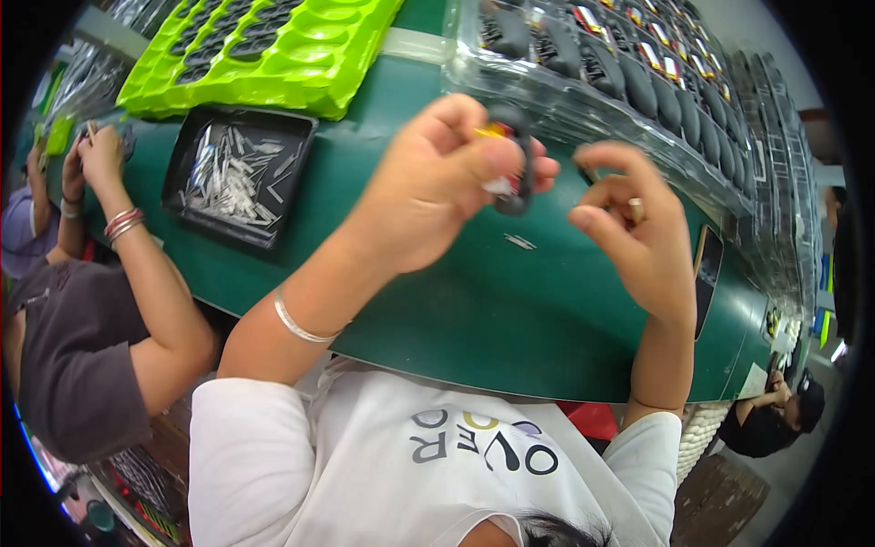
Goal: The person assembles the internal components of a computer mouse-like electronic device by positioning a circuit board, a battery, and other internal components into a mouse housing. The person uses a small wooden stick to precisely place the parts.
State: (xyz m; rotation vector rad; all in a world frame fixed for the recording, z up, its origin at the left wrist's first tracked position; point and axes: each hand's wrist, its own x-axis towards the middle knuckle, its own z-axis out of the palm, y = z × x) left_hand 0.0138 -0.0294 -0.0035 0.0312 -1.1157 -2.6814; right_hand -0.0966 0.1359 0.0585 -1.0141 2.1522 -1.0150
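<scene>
Where the green desk (437,319) spreads out, trays of dark pieces stand along its far side.
The clear tray (547,82) carries many parts, the green tray (314,91) several dark pieces, and the black bin (219,230) plenty of pale strips (232,178), so much seems left; how many are finished cannot be told. Above the desk, the left hand (428,191) pinches a blurred dark part (518,196), apparently mid-work; the right hand (638,228) curls apart from it, its grasp unclear. Loose strips (520,242) lie below. Printed letters (483,442) mark the white shirt (365,456); no label reads on the part.
</scene>
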